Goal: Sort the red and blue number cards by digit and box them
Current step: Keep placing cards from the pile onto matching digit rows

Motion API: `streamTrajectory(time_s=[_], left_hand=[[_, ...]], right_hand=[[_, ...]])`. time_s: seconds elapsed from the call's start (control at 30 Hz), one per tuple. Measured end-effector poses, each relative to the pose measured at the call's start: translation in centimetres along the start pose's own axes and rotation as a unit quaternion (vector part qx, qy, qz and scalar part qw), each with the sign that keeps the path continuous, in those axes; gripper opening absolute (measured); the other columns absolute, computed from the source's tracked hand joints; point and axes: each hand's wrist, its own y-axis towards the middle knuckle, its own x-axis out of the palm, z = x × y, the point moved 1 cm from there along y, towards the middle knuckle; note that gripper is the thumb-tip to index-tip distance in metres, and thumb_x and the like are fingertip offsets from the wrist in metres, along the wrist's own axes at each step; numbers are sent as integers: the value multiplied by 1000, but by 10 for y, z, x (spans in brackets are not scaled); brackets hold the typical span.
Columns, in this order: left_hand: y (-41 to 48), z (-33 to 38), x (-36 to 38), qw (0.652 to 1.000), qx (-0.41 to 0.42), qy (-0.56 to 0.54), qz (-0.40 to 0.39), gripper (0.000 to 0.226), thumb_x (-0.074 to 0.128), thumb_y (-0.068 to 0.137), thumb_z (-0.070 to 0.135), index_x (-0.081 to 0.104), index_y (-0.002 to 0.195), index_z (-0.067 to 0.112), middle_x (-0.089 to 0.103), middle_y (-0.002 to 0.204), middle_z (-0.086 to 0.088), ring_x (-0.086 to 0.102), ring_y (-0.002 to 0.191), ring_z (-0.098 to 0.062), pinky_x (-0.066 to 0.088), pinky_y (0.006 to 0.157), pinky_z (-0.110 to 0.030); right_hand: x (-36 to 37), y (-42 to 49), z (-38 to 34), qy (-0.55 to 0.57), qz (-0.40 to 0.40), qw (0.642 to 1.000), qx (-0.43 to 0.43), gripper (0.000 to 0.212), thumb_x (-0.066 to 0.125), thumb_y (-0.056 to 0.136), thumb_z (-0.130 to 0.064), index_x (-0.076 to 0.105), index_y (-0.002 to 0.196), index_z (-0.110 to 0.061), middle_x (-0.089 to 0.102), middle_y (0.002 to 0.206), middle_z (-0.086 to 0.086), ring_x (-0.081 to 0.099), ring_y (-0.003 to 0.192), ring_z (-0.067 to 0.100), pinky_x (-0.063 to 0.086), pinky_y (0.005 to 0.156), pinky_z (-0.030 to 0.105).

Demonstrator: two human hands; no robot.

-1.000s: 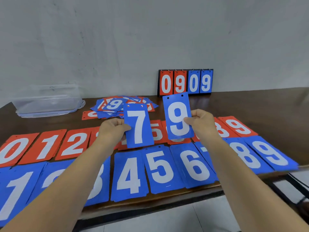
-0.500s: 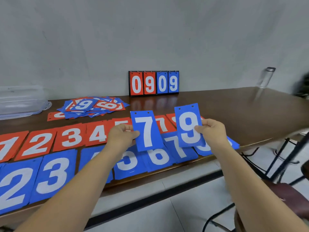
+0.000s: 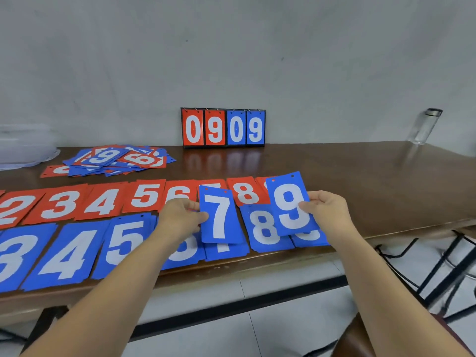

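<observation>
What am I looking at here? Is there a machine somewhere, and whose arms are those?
There is no machine here. A person wears a camera on the head, so the one picture looks forward and down along their own two bare arms. The left hand pinches a blue 7 card, and the right hand pinches a blue 9 card. Both cards are held over the brown table. On the table lie a red row of number cards and, nearer the edge, a blue row, each laid out by digit. Behind them are a jumbled pile of cards, a flip scoreboard reading 0909 by the wall, a clear plastic box at far left and a clear bottle at far right.
</observation>
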Motion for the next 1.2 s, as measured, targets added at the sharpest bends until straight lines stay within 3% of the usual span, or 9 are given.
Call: streamTrajectory(time_s=[0.1, 0.17, 0.3, 0.47, 0.57, 0.7, 0.83, 1.0, 1.2], left_hand=[[-6, 0, 4, 1000, 0, 26, 15, 14, 69, 87, 13, 56, 86, 18, 58, 99, -2, 63, 96, -22, 57, 83, -39], [-9, -1, 7, 999, 5, 43, 28, 16, 70, 87, 13, 58, 97, 15, 58, 97, -2, 62, 87, -20, 57, 84, -41], [-13, -8, 17, 993, 32, 98, 52, 29, 69, 87, 11, 60, 114, 8, 62, 100, -6, 61, 87, -21, 56, 82, -38], [-13, -19, 29, 961, 92, 237, 105, 32, 66, 88, 9, 60, 120, 5, 64, 78, -3, 58, 80, -18, 46, 72, -28], [-15, -25, 36, 935, 107, 314, 125, 29, 64, 88, 11, 59, 116, 7, 66, 81, -6, 61, 81, -22, 51, 71, -33], [-18, -29, 41, 912, 116, 368, 139, 30, 65, 89, 19, 58, 116, 9, 65, 96, -7, 61, 90, -24, 50, 68, -33], [-21, -31, 44, 908, 140, 367, 144, 38, 64, 90, 17, 56, 127, 11, 59, 121, -8, 58, 109, -23, 53, 87, -37], [-29, -37, 43, 903, 192, 351, 161, 44, 63, 91, 26, 53, 133, 16, 57, 131, -4, 49, 122, -22, 41, 102, -38], [-26, -26, 27, 906, 201, 342, 148, 50, 61, 93, 32, 47, 139, 20, 46, 144, -2, 37, 134, -21, 31, 110, -38]], right_hand=[[-17, 12, 9, 19, -8, 1000, 14, 11, 68, 86, -6, 67, 87, -16, 73, 92, 7, 70, 85, 25, 58, 78, 42], [-25, 18, 15, 32, -9, 999, 24, 12, 68, 86, -6, 66, 84, -18, 72, 89, 6, 69, 80, 22, 57, 69, 36], [-30, 28, 27, 18, -5, 999, 26, 12, 69, 85, -6, 66, 95, -13, 70, 92, 6, 69, 84, 23, 56, 70, 35], [-22, 36, 41, -123, 24, 992, -10, 21, 70, 84, -16, 63, 104, -16, 70, 101, 4, 66, 94, 20, 55, 74, 35], [-17, 32, 43, -265, 41, 962, -45, 28, 66, 87, -19, 58, 113, -16, 65, 108, 2, 55, 87, 16, 41, 64, 27], [-15, 25, 54, -368, 60, 925, -72, 23, 66, 89, -26, 54, 109, -23, 59, 105, -2, 52, 81, 15, 37, 60, 27], [-16, 23, 60, -355, 54, 926, -119, 16, 58, 93, -19, 65, 107, -24, 57, 104, -3, 53, 87, 14, 38, 60, 25], [-10, 14, 63, -253, 53, 949, -182, 25, 57, 92, -17, 64, 116, -20, 60, 106, -4, 56, 94, 14, 49, 72, 31], [30, 6, 34, -184, 8, 960, -211, 32, 58, 91, -17, 62, 123, -20, 63, 110, -5, 57, 97, 13, 49, 79, 32]])
